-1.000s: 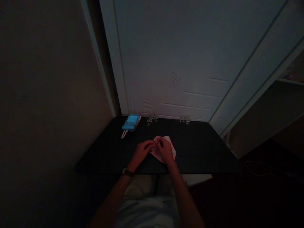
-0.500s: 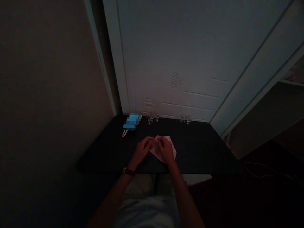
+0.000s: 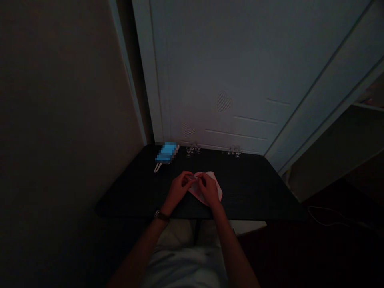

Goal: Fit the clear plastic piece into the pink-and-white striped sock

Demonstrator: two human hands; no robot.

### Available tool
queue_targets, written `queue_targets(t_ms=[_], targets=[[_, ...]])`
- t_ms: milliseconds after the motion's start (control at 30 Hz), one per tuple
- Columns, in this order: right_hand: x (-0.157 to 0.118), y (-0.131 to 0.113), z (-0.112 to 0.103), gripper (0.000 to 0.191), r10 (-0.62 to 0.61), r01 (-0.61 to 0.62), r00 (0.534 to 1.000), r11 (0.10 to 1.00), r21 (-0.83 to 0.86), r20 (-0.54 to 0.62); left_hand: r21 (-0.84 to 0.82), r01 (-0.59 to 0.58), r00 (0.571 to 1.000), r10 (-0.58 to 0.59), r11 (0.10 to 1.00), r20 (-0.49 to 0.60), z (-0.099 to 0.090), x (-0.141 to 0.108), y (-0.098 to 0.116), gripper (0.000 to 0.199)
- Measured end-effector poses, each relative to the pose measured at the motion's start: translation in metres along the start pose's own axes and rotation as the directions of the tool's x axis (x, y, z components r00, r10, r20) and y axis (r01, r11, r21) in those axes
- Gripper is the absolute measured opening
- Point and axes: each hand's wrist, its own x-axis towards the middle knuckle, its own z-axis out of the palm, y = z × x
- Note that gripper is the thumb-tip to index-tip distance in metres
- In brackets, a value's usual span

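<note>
Left hand: the person's left hand is at the pink-and-white sheet's left edge, fingers bent, thumb and fingertips near one another; whether they grip anything cannot be told in this dim light.
Right hand: the right hand lies over the sheet, its fingers curled down and inward; the back of the hand hides much of the grip, so whether they are closed on something cannot be told.
Pink-and-white sheet: the sheet is on the table near its front edge, beneath and between the hands; the right hand covers its middle, and whether it is cloth or paper is unclear.
Between the fingertips: a small pale patch, too small to identify.
Wristband: a dark band circles the left wrist; its details are lost in shadow.
Black table: the table has a surface so dark that its grain barely shows.
Blue object: a flat object at the far left of the table, masked by coarse pixels, with a white strap beside it.
Clear pieces: a left cluster and a right cluster stand by the pale panel; their transparency makes counting difficult.
Floor: a thin white cord fades into the dark at right.
</note>
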Motion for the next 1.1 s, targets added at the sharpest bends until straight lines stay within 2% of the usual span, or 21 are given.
queue_targets(t_ms=[233,467,633,1100], targets=[[0.0026,0.0081,0.0038,0.019,0.113,-0.116,0.993,0.989,-0.095,-0.036,-0.008,0.063,0.996,-0.063,0.998,-0.069,0.0006,0.0026,-0.0016,0.029],[0.0003,0.0022,0.0015,0.02,0.011,-0.01,1.0,0.997,-0.07,0.013,0.004,0.042,0.999,-0.042,0.999,-0.033,0.0002,0.002,-0.0035,0.029],[0.0015,0.0047,0.0023,0.019,0.069,-0.07,0.998,0.992,-0.11,-0.013,0.009,0.036,0.999,-0.036,0.999,-0.008,0.001,0.0014,-0.0024,0.027],[0.001,0.005,0.0017,0.018,0.082,-0.081,0.997,0.991,-0.106,0.001,0.017,0.032,0.999,-0.032,0.999,0.006,0.0014,0.0019,-0.0057,0.026]])
